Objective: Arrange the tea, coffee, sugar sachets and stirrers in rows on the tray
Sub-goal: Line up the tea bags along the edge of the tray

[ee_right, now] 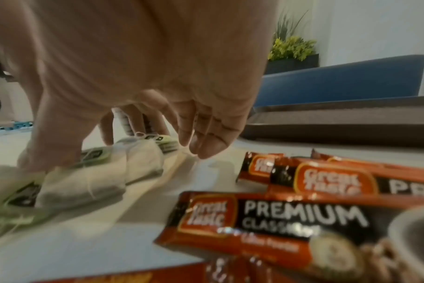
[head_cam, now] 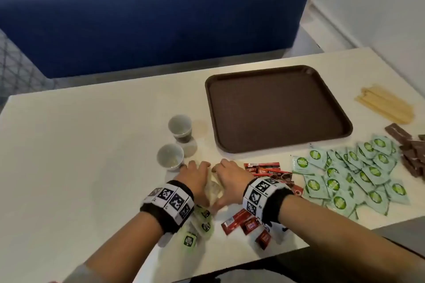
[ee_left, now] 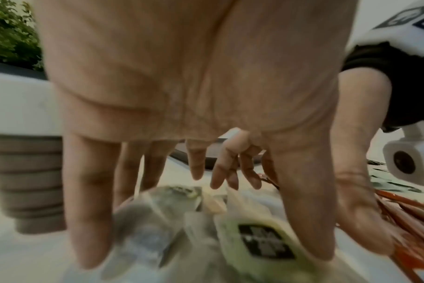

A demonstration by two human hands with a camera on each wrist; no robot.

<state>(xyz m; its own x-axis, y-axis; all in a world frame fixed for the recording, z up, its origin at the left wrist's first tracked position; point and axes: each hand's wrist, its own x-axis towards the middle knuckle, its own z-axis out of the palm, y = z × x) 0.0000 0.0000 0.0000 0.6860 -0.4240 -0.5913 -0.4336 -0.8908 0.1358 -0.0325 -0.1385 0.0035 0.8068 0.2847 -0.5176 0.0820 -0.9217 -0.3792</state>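
White table point(head_cam: 92, 145) by blue bench: left hand point(head_cam: 195, 177) and right hand point(head_cam: 230, 179), fingers loosely spread, corral soft pale stringed tea bags point(head_cam: 215, 188); tags may tangle, empty brown plastic tray point(head_cam: 276, 108) at one o'clock.

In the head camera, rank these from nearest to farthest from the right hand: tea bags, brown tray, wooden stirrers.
From the right hand:
1. tea bags, right under it, between both hands.
2. brown tray, beyond it, toward the bench.
3. wooden stirrers, far right, past the tray.

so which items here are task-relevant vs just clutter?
Task items:
tray
tea bags under both hands
coffee sachets
green sachets
wooden stirrers
brown sachets

Lying about:
two paper cups
blue bench
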